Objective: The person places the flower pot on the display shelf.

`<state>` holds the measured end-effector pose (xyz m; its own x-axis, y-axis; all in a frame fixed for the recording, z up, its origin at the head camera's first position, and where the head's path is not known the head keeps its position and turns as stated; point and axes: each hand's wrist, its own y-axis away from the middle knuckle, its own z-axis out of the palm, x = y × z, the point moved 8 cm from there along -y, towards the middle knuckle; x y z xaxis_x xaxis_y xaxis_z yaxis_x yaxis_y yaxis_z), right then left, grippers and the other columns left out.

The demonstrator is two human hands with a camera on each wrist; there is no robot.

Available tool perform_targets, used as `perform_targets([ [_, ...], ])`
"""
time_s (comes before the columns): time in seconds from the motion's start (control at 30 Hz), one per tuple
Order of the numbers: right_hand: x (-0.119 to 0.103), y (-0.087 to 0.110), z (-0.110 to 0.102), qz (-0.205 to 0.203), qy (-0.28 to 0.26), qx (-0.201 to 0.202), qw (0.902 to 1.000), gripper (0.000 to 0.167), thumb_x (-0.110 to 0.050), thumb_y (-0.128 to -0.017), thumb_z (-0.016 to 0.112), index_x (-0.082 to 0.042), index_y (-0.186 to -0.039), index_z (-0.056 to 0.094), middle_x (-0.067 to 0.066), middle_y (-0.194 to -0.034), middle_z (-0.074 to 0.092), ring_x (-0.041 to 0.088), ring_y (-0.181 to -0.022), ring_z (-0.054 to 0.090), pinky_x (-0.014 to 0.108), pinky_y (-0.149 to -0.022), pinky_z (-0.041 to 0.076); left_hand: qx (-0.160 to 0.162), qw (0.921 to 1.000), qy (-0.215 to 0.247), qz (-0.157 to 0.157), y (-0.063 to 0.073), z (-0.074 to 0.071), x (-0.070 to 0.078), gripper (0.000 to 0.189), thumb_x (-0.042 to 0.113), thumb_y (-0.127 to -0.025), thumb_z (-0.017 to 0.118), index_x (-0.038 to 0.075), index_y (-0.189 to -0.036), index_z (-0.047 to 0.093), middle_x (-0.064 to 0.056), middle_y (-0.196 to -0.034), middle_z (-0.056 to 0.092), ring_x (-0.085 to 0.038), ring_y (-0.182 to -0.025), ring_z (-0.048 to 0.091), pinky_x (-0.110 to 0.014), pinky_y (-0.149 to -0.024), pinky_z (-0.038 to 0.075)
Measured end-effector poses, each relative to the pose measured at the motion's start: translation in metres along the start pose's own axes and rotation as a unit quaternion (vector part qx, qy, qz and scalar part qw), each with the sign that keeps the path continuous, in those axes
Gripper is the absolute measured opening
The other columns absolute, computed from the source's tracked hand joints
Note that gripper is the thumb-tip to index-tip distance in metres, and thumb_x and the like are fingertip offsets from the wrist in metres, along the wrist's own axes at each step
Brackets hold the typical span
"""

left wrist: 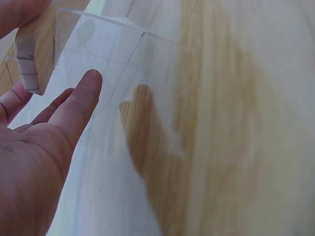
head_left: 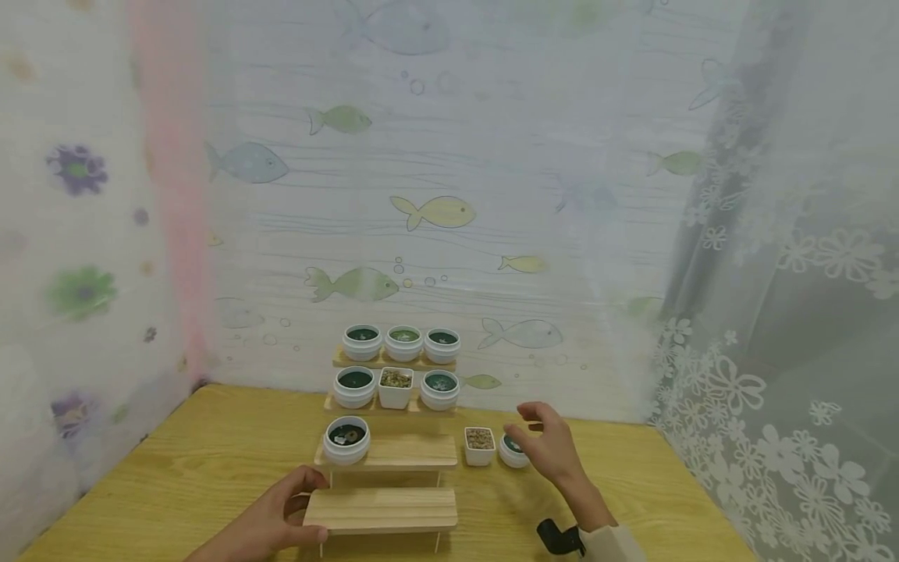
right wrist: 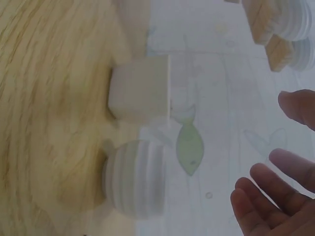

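My left hand (head_left: 270, 511) holds the left end of the lowest step of a tiered wooden stand (head_left: 382, 507), thumb at the front edge and fingers behind. In the left wrist view, the left hand (left wrist: 39, 147) is beside the board's end and the stand's clear side panel (left wrist: 113, 54). My right hand (head_left: 551, 445) hovers with parted, bent fingers over a small round white pot (head_left: 515, 459) with a dark green top, partly hiding it. In the right wrist view, the fingers are apart from the round pot (right wrist: 135, 179). A square white pot (head_left: 480, 449) of brownish grains stands beside it.
On the third step down sits one round pot (head_left: 346, 441) at the left. Several more pots, including a square one (head_left: 396, 388), fill the two upper steps. A black object (head_left: 558, 538) is by the right wrist. Fish-patterned curtain (head_left: 435, 211) hangs behind the table.
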<state>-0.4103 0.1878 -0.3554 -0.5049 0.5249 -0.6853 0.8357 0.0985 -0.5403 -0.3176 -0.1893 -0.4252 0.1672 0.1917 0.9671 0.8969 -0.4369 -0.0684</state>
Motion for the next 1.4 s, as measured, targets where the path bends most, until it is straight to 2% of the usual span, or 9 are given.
perform_targets([
  [0.37,0.029,0.0,0.013,0.059,0.026,-0.059,0.9962,0.053,-0.031,-0.083,0.075,-0.006,-0.127,0.056,0.012,-0.128,0.054,0.035,-0.121,0.048,0.051,-0.096,0.041,0.003,1.0,-0.004,-0.007,-0.001,-0.001,-0.002,0.053,0.012,-0.085,0.072,-0.005,-0.123,0.039,-0.023,-0.129,0.036,-0.035,-0.117,0.047,-0.029,-0.086,0.048],
  [0.6,0.042,0.0,0.019,0.08,0.029,-0.075,0.9936,0.056,-0.028,-0.083,0.074,-0.004,-0.129,0.053,0.016,-0.131,0.051,0.038,-0.123,0.045,0.052,-0.098,0.039,0.001,1.0,-0.001,-0.003,-0.001,-0.001,-0.001,0.052,0.011,-0.085,0.072,-0.005,-0.123,0.039,-0.022,-0.128,0.037,-0.034,-0.116,0.048,-0.03,-0.086,0.048],
  [0.77,0.049,0.002,0.022,0.083,0.023,-0.086,0.9925,0.06,-0.027,-0.083,0.074,0.0,-0.131,0.051,0.019,-0.133,0.051,0.04,-0.123,0.045,0.052,-0.098,0.04,0.003,1.0,-0.004,-0.005,-0.001,-0.001,-0.001,0.052,0.012,-0.086,0.071,-0.005,-0.123,0.039,-0.022,-0.128,0.037,-0.035,-0.116,0.048,-0.03,-0.086,0.048],
  [0.97,0.057,0.005,0.026,0.095,0.025,-0.098,0.9903,0.063,-0.029,-0.083,0.074,0.002,-0.132,0.049,0.022,-0.132,0.05,0.043,-0.118,0.048,0.052,-0.091,0.045,0.0,1.0,0.002,-0.004,-0.001,-0.001,-0.001,0.052,0.011,-0.086,0.071,-0.006,-0.123,0.038,-0.023,-0.13,0.036,-0.035,-0.117,0.047,-0.029,-0.086,0.048],
  [1.4,0.065,0.007,0.027,0.116,0.052,-0.104,0.9864,0.062,-0.025,-0.08,0.077,0.006,-0.128,0.052,0.022,-0.125,0.055,0.04,-0.11,0.054,0.049,-0.086,0.047,0.005,0.9999,-0.005,-0.013,-0.001,-0.001,-0.001,0.052,0.012,-0.084,0.073,-0.004,-0.122,0.04,-0.022,-0.129,0.037,-0.035,-0.116,0.048,-0.031,-0.086,0.049],
])
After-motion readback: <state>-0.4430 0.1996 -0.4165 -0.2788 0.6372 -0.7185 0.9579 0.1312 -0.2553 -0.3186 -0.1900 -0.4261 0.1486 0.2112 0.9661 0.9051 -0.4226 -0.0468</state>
